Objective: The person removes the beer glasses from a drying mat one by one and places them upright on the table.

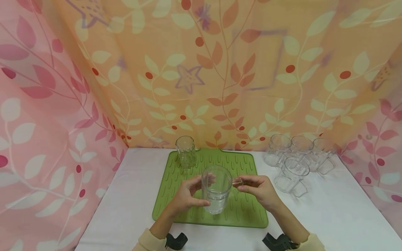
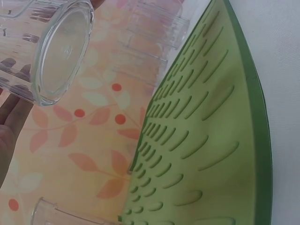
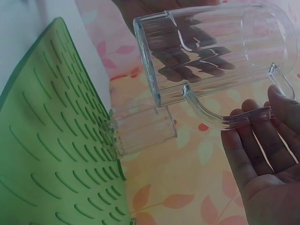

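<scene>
A clear glass mug (image 1: 216, 190) is held up over the green drying mat (image 1: 185, 218), its handle toward the right. My left hand (image 1: 187, 196) grips the mug's body from the left side, thumb in front. With thumb and fingers, my right hand (image 1: 260, 190) pinches the handle (image 3: 234, 119). In the left wrist view the mug's round base (image 2: 64, 54) shows, with the ridged mat below it. Another glass mug (image 1: 186, 153) stands upright on the mat's back left corner.
Several clear glass mugs (image 1: 290, 176) stand grouped on the white tabletop (image 1: 342, 216) to the right of the mat. A patterned orange cloth (image 1: 213, 87) hangs behind the table, and pink cloth (image 1: 47, 139) hangs at the sides.
</scene>
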The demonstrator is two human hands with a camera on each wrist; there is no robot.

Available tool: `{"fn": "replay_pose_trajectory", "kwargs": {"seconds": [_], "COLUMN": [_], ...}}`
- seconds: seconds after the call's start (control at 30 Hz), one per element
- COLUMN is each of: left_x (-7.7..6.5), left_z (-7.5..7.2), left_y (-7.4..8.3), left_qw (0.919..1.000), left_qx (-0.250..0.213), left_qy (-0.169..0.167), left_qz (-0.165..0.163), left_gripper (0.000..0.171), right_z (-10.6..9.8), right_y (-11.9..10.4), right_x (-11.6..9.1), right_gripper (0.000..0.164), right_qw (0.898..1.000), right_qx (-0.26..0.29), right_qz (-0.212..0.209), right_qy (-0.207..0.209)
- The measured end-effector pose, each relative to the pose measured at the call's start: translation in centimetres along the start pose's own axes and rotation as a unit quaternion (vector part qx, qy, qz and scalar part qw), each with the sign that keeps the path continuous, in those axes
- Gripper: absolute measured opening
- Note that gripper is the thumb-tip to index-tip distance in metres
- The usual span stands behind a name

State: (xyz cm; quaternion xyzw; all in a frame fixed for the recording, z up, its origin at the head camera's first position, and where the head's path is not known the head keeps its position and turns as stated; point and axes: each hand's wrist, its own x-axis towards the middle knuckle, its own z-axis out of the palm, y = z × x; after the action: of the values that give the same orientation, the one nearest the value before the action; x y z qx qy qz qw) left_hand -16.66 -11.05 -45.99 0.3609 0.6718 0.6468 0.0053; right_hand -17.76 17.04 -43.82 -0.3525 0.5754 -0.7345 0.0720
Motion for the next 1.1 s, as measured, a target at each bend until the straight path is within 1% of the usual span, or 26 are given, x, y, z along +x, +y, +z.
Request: {"fn": "replay_pose_trajectory", "kwargs": {"seconds": [0.3,0.47,0.77,0.87,1.1], "left_x": [-0.01,0.01,0.19,0.32,0.52], "left_z": [-0.08,-0.18,-0.25,-0.32,-0.34], "left_y": [0.03,-0.05,-0.23,-0.31,-0.3], "left_qw": [1.0,1.0,0.9999,0.9999,0.9996], "left_qx": [0.0,-0.002,-0.005,-0.009,-0.017], "left_qy": [-0.001,-0.006,-0.009,-0.012,-0.015], "left_qz": [-0.006,0.0,-0.002,0.001,-0.017], "left_gripper": [0.072,0.071,0.072,0.072,0.072], "right_z": [0.04,0.06,0.19,0.2,0.22], "right_y": [0.16,0.25,0.26,0.23,0.09], "right_x": [-0.07,-0.09,-0.07,-0.04,-0.03], "right_gripper": [0.042,0.042,0.036,0.035,0.029], "right_qw": [1.0,1.0,0.999,0.999,0.996], "right_qx": [-0.015,-0.012,-0.033,-0.042,-0.072], "right_qz": [0.004,-0.002,-0.016,-0.014,-0.005], "right_qy": [0.007,0.008,0.022,0.029,0.054]}}
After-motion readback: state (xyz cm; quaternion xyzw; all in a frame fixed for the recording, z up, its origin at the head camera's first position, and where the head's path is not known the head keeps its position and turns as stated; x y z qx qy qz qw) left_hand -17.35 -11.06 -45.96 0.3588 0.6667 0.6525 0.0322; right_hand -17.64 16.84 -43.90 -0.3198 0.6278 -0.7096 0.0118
